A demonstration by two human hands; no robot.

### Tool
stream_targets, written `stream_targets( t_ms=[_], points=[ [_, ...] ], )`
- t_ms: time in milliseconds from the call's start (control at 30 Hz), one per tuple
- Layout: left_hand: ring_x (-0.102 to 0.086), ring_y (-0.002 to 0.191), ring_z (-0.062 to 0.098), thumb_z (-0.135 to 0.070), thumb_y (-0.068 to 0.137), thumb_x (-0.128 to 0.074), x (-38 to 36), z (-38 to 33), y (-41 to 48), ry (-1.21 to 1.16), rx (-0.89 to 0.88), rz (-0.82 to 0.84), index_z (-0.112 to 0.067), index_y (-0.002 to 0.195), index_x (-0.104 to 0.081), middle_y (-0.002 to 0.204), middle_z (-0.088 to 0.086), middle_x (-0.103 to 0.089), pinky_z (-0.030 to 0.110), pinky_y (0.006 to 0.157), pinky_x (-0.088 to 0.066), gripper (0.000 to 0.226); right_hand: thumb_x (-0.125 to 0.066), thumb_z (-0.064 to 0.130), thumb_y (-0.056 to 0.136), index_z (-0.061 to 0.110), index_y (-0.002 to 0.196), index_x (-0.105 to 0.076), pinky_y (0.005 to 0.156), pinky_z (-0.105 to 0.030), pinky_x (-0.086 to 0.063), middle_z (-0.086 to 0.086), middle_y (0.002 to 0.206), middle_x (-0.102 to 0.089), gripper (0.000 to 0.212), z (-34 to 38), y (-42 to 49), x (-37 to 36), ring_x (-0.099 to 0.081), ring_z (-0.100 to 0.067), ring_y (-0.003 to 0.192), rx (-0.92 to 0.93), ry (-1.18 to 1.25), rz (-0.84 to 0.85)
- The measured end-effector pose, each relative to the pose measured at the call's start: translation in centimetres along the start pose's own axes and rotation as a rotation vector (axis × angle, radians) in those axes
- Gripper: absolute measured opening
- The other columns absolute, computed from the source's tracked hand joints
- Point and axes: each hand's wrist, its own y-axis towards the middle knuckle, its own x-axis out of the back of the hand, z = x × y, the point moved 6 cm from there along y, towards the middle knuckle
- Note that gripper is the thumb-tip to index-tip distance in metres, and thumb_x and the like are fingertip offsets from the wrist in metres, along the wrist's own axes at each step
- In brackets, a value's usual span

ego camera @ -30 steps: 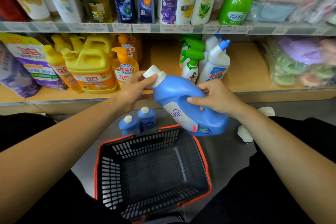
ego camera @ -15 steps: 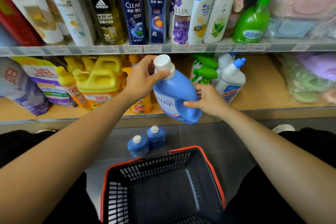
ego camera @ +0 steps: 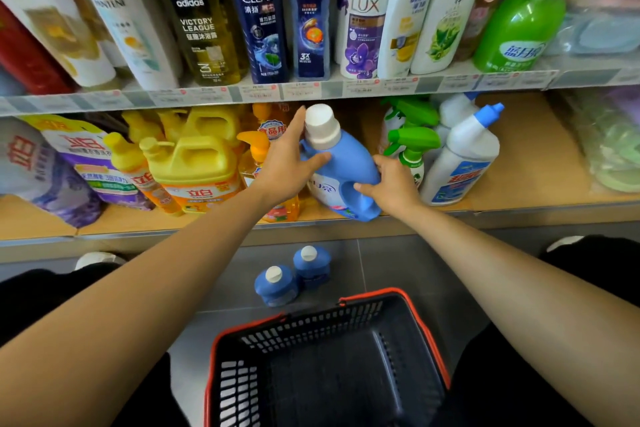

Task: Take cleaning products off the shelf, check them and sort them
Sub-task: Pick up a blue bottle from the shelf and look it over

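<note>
A blue detergent bottle (ego camera: 348,163) with a white cap stands almost upright at the front of the lower wooden shelf (ego camera: 519,191). My left hand (ego camera: 287,163) grips its neck and shoulder, the thumb across the front. My right hand (ego camera: 394,184) holds its lower side by the handle. Two smaller blue bottles (ego camera: 277,284) (ego camera: 311,265) with white caps stand on the floor below. A black basket with a red rim (ego camera: 429,340), nothing inside it, sits on the floor between my knees.
Yellow dish-soap jugs (ego camera: 194,163) and purple refill pouches (ego camera: 86,163) fill the lower shelf's left. Green spray bottles (ego camera: 412,146) and a white toilet-cleaner bottle (ego camera: 464,156) stand right of my hands. Shampoo bottles (ego camera: 308,10) line the upper shelf.
Both hands have carried the blue bottle from above the basket up and forward onto the lower shelf, turning it from tilted to nearly upright. My left hand slid from the cap to the neck.
</note>
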Motion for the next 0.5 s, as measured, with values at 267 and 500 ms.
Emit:
stream_targets(
  t_ms=[267, 500],
  points=[
    [-0.067, 0.103, 0.008, -0.007, 0.094, -0.069, 0.7, 1.8, -5.2, 0.161, -0.052, -0.056, -0.019, 0.148, -0.049, 0.127, -0.004, -0.065, 0.017, 0.082, -0.057, 0.059, -0.077, 0.026, 0.084, 0.008, 0.116, -0.060, 0.080, -0.042, -0.051, -0.017, 0.110, -0.068, 0.041, -0.1, -0.1, -0.2, -0.062, -0.038, 0.102, -0.016, -0.079, -0.010],
    [-0.070, 0.092, 0.016, -0.022, 0.090, -0.077, -0.9, 9.8, -9.9, 0.278, 0.243, 0.282, -0.014, 0.116, -0.069, 0.101, -0.002, -0.073, 0.043, 0.090, -0.057, 0.028, -0.079, 0.045, 0.079, 0.009, 0.121, -0.054, 0.079, -0.039, -0.049, -0.011, 0.118, -0.065, 0.061, 0.1, 0.0, -0.4, -0.061, -0.033, 0.107, -0.083, 0.001, -0.065]
  ],
)
